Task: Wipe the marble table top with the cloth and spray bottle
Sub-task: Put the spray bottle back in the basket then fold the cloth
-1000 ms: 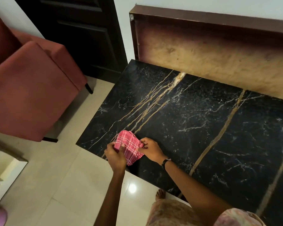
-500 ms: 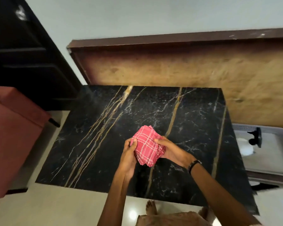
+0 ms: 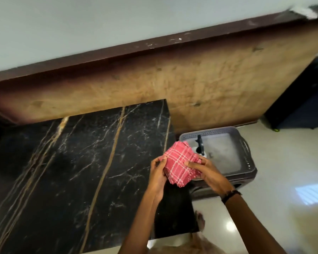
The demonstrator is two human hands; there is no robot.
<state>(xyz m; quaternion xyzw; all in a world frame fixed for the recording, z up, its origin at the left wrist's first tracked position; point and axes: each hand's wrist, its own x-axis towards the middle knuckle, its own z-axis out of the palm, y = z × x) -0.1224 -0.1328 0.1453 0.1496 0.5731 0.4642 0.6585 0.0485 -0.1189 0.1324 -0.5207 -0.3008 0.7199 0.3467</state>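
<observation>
From the head camera, both hands hold a folded pink checked cloth point(image 3: 180, 165) in the air above the right-hand edge of the black marble worktop point(image 3: 77, 162). The left hand point(image 3: 159, 173) cups the cloth's left side, its grip closed on the fabric with the thumb on top and the fingers curled under. The right hand point(image 3: 205, 170) pinches the cloth's right side, the thumb lying across the upper face and the fingers tucked beneath. A dark band point(image 3: 229, 195) circles the right wrist.

The worktop is dark stone with gold and white veins running away from the camera; its far edge meets a brown wooden panel point(image 3: 173, 85) that leans against a pale wall.

Just right of the worktop stands a grey plastic basket point(image 3: 246, 153) on the tiled floor point(image 3: 283, 208). Inside it, partly hidden behind the cloth, is the spray bottle point(image 3: 200, 145), showing a black trigger head above a pale body. The bottle is apart from both hands.

A bare foot point(image 3: 199, 219) shows on the floor below the worktop's near right corner.
</observation>
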